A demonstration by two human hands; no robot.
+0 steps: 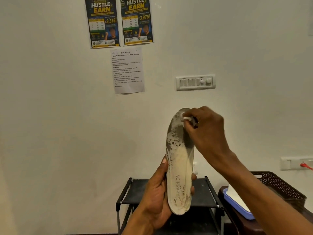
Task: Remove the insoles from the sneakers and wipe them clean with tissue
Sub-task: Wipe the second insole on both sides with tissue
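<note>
Head camera: in the lower centre of the frame I see a pale insole (179, 167) held upright, toe end up, the word "FASHION" printed along its lower half and grey grime spread over its upper half. The left hand (157, 197) grasps the heel end, thumb on the left edge, fingers curled round the right edge. The right hand (206, 131) pinches a small white tissue wad (186, 118) against the toe end. Below them stands a black shoe rack (128, 200). A brown perforated basket (279, 185) sits at lower right. On the wall, two posters (118, 22) hang at top centre and a switch panel (195, 82) at centre right.
</note>
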